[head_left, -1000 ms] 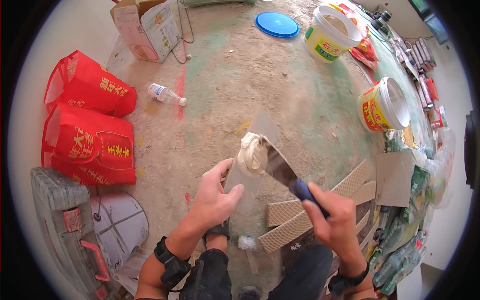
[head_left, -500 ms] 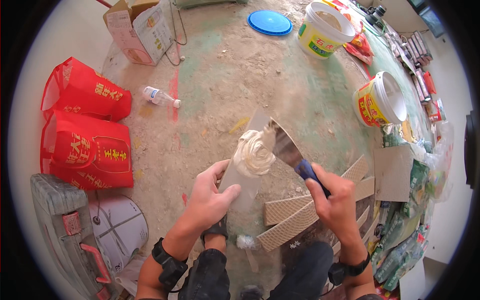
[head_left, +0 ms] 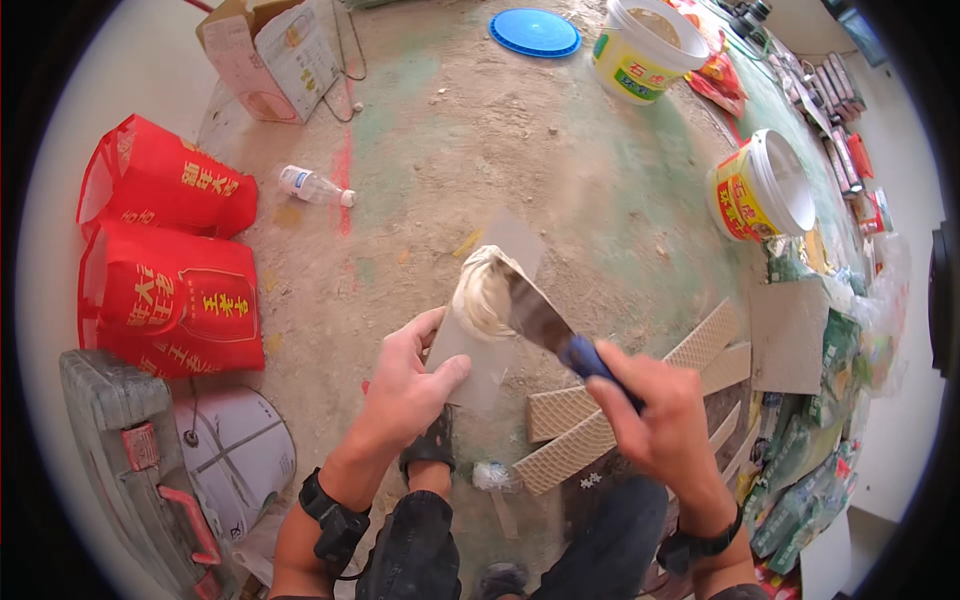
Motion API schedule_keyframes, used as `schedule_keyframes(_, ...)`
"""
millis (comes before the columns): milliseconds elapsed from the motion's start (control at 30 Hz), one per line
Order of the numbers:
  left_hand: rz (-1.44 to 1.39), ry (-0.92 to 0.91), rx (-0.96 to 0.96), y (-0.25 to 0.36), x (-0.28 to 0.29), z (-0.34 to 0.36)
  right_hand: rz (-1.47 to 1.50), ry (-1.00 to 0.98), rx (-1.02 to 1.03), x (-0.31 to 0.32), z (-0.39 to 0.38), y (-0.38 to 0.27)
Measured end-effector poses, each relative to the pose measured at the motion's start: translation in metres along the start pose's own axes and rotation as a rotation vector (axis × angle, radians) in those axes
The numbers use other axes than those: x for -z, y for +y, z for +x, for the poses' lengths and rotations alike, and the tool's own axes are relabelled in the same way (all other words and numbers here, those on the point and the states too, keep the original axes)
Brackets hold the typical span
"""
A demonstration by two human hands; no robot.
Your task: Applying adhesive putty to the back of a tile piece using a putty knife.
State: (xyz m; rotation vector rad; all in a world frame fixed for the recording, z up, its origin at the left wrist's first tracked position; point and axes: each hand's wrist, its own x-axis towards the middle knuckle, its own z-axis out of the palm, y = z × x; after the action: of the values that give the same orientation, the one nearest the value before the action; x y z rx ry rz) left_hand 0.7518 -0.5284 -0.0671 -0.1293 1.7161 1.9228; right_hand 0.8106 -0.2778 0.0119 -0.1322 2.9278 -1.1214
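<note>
My left hand (head_left: 408, 375) grips the near left edge of a flat, pale grey tile-like piece (head_left: 478, 372), thumb on top and fingers behind. A swirled mound of cream-coloured paste (head_left: 478, 300) sits on its face. In my right hand (head_left: 655, 410) is a putty knife (head_left: 545, 322) with a wide metal blade and a blue handle, the fingers wrapped around the handle. The blade's left side lies against the right side of the paste. What the far end of the blade touches is partly hidden by the paste.
Cream ridged tile strips (head_left: 590, 440) lie crossed by my right knee. Farther right stand a white bucket (head_left: 755, 190) and another bucket (head_left: 640, 60) beside a blue lid (head_left: 535, 32). Red bags (head_left: 190, 290), a plastic bottle (head_left: 315, 187) and a cardboard box (head_left: 270, 60) are at left.
My right hand has moved slightly down and left, and the knife blade now presses into the paste's right side. The paste looks reshaped, taller and narrower. The left hand has shifted slightly left.
</note>
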Motion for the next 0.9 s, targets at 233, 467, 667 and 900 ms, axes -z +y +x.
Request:
schedule_keyframes(233,-0.266,-0.029,0.061,0.008,0.018,-0.005,0.386,0.06,-0.354,0.011,0.01,0.029)
schedule_keyframes(467,-0.526,-0.096,0.169,-0.007,0.038,-0.006,0.854,0.069,-0.525,0.007,0.003,0.024)
schedule_keyframes(667,-0.71,-0.116,0.214,-0.021,0.044,-0.008,0.75,0.093,-0.458,-0.004,0.008,0.043)
schedule_keyframes(900,-0.849,-0.195,0.265,-0.033,0.045,-0.01,0.669,0.012,-0.328,-0.008,0.022,0.047)
